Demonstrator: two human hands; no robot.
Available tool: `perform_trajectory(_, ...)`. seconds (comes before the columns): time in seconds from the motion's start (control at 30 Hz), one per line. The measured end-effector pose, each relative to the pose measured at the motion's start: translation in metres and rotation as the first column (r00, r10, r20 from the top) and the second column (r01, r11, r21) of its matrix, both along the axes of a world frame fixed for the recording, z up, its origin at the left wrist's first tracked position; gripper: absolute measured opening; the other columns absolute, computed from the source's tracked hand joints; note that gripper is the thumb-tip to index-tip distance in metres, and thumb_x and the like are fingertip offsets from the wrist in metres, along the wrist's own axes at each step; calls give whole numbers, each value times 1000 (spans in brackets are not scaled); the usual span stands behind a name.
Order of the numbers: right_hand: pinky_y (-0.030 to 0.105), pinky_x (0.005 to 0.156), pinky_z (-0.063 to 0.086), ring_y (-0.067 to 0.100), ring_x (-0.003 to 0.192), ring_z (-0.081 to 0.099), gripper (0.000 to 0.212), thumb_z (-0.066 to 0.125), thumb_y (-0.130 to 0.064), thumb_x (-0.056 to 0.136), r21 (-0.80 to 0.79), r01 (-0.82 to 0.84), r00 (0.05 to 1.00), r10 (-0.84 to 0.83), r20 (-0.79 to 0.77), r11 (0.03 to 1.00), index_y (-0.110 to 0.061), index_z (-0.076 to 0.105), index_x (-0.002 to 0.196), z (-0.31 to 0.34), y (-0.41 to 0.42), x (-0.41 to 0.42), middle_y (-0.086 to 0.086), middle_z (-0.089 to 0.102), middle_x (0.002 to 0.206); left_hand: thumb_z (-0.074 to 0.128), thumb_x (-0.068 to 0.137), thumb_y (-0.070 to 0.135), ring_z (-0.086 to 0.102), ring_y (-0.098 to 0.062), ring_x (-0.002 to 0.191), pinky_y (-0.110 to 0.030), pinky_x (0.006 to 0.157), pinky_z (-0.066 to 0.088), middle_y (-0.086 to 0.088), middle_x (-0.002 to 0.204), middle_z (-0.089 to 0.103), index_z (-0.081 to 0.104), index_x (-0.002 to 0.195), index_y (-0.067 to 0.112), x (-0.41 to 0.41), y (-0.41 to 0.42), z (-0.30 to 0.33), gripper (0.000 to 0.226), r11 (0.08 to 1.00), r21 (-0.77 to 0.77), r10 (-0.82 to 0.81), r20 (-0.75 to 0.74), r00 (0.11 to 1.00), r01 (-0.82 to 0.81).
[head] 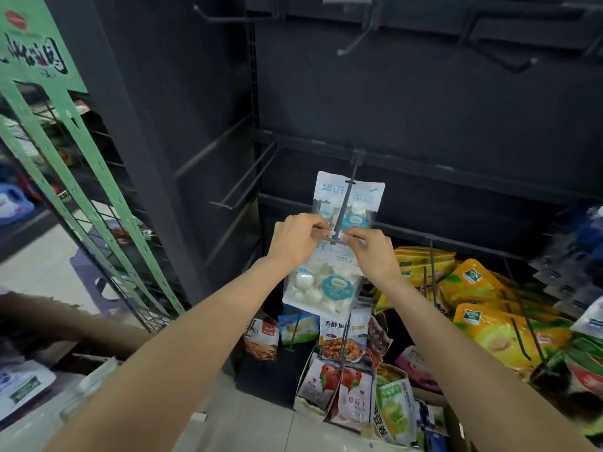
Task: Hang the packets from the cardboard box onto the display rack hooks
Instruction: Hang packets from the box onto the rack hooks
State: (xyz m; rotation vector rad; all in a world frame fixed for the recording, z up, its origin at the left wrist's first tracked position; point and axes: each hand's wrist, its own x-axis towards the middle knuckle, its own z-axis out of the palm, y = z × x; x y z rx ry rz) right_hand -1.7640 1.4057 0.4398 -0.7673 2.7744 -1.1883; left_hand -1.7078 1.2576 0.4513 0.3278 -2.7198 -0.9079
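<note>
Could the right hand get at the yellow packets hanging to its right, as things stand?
Probably not yet: the right hand and left hand both pinch the white packet at the hook. Otherwise the path to the yellow packets looks open.

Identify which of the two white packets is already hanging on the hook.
The upper packet: the hook runs across its front. The lower packet is pinched at its top by both hands.

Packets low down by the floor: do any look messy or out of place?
Yes. Below the hook where both hands, left and right, pinch a white packet, the strawberry packets and green packets lean at mixed angles. On the right, the yellow packets lie in an overlapping heap, not in a straight row.
</note>
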Motion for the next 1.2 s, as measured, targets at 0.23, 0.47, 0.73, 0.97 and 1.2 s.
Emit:
perform_trajectory(0.23, 41, 80, 53, 27, 99, 63, 21, 53, -20, 95, 113, 102, 993, -94, -70, 988, -17, 70, 107, 9, -12, -41, 6, 71, 103, 52, 92, 13, 55, -21, 91, -34, 81, 44, 3, 99, 69, 59, 105, 17, -47, -13, 2, 15, 946, -322, -11, -103, 995, -23)
perform_trajectory(0.47, 34, 71, 48, 33, 97, 61, 26, 46, -16, 97, 157, 205, 974, -186, -128, 966, -16, 66, 113, 21, -31, -81, 12, 69, 104, 44, 92, 4, 40, -17, 130, -30, 107, 25, 2, 140, 46, 41, 137, 21, -88, -22, -3, 49, 857, -511, -75, 5, 997, 67)
perform_trajectory(0.73, 38, 89, 47, 30, 111, 54, 28, 48, -10, 96, 206, 171, 981, -146, -128, 964, -12, 62, 120, 23, -35, -100, 13, 62, 118, 43, 92, 1, -2, -12, 146, -40, 118, 1, 4, 159, 0, 3, 151, 22, -93, -25, -2, 74, 812, -550, -68, 245, 967, 197)
perform_trajectory(0.97, 21, 92, 37, 20, 116, 51, 30, 49, -7, 93, 14, 97, 977, -92, -191, 995, -11, 62, 120, 58, -22, -66, 6, 57, 122, 45, 92, 6, 48, -20, 120, -35, 98, 42, -1, 134, 49, 40, 138, 19, -56, -26, 24, 47, 946, -312, -76, 48, 996, 87)
perform_trajectory(1.2, 13, 64, 44, 14, 88, 65, 26, 48, -10, 94, -23, -183, 983, 183, -11, 983, -16, 64, 114, 102, -48, 20, 2, 67, 97, 51, 91, 13, 60, -15, 79, -40, 80, 52, 6, 87, 64, 61, 108, 19, 29, -52, 51, 20, 999, -34, -14, -41, 999, 13)
